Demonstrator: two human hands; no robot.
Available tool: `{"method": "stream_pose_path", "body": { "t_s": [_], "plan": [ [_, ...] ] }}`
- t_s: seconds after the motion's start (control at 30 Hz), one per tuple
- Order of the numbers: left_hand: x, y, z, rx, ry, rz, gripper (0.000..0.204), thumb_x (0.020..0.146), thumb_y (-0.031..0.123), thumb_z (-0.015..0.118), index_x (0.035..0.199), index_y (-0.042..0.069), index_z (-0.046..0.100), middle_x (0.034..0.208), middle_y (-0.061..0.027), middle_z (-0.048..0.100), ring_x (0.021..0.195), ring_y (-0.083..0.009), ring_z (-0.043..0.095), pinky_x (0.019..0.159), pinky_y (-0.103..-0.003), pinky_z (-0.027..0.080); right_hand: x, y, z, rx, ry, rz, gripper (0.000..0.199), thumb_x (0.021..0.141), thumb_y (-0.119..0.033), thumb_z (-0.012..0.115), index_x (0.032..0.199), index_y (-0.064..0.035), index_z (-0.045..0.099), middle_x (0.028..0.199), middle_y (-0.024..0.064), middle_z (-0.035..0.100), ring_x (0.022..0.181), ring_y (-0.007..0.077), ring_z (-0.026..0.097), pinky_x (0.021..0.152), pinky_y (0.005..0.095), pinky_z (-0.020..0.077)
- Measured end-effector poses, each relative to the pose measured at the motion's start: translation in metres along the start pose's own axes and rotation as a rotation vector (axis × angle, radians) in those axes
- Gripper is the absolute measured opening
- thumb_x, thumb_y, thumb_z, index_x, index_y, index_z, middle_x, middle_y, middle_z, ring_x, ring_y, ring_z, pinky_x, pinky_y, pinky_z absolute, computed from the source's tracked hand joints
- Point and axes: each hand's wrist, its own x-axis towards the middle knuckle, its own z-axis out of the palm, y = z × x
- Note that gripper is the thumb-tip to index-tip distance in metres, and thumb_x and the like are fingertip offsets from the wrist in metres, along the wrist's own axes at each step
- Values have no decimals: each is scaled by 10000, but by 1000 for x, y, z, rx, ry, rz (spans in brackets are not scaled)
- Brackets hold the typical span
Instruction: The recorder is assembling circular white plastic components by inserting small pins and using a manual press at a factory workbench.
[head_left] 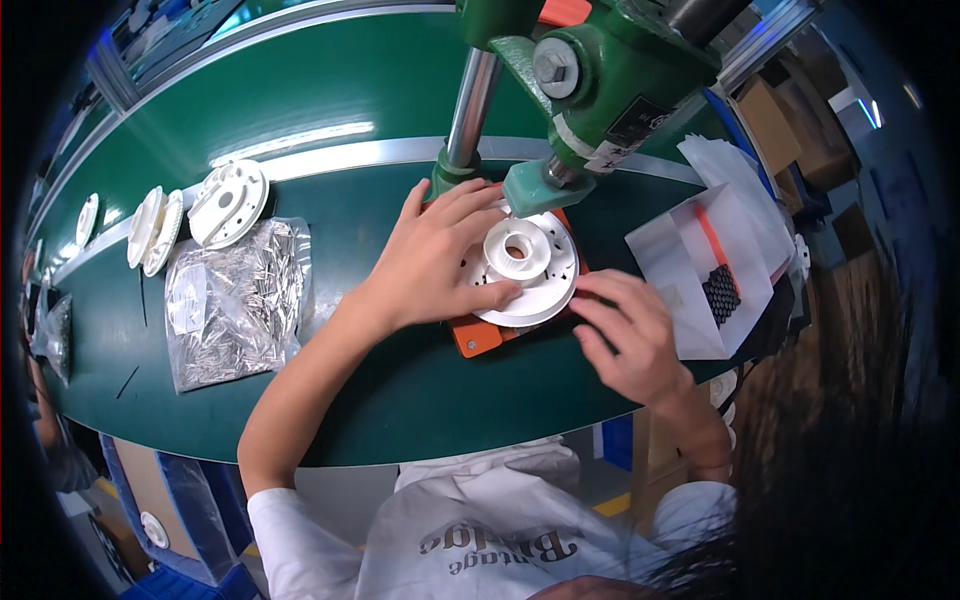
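Left hand (440, 255) lies spread flat on the white disc (525, 268); right hand (630, 335), fingers loosely open, touches its rim, green bench (420, 390) beneath both.

Left hand (435, 262) flat, fingers spread, right hand (630, 335) fingers curled, forearms converging

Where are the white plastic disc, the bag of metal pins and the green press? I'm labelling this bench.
white plastic disc (545, 285): head view, flat rim.
bag of metal pins (235, 305): head view, middle of bag.
green press (620, 75): head view, cast body.
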Motion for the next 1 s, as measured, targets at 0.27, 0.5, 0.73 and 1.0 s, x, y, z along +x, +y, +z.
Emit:
{"method": "stream_pose_path", "body": {
  "t_s": [0.27, 0.5, 0.73, 1.0],
  "plan": [
    [-1, 20, 10, 116, 136, -111, 633, 705, 421, 815, 1177, 35, 642, 1418, -105, 527, 1355, -319, 442, 1074, -653, 321, 60, 61, -50, 97, 545, 85, 165, 882, -2, 666, 1047, 4, 672, 1054, 146, 694, 980, 230, 659, 833, 320, 540],
    [-6, 25, 11, 157, 186, -145, 593, 690, 418, 830, 1106, 39, 645, 1376, -108, 547, 1331, -314, 462, 1037, -626, 368, 196, 107, -88, 552, 517, 77, 281, 988, -259, 643, 1137, -22, 618, 988, 104, 637, 895, 175, 653, 818, 275, 550],
    [-6, 13, 10, 64, 192, -90, 599, 696, 420, 828, 1117, 38, 640, 1350, -121, 556, 1319, -321, 473, 1022, -618, 391, 232, 185, -144, 761, 226, 204, 224, 999, -265, 615, 1056, -49, 601, 891, 83, 589, 816, 165, 623, 738, 289, 538],
    [-14, 17, 12, 137, 209, -152, 587, 694, 435, 826, 1092, 43, 642, 1377, -115, 546, 1330, -337, 475, 1011, -630, 411, 132, 88, -125, 680, 426, -91, 177, 1008, -263, 573, 1063, -95, 574, 997, 91, 538, 1003, 270, 595, 1004, 428, 448]
  ]
}}
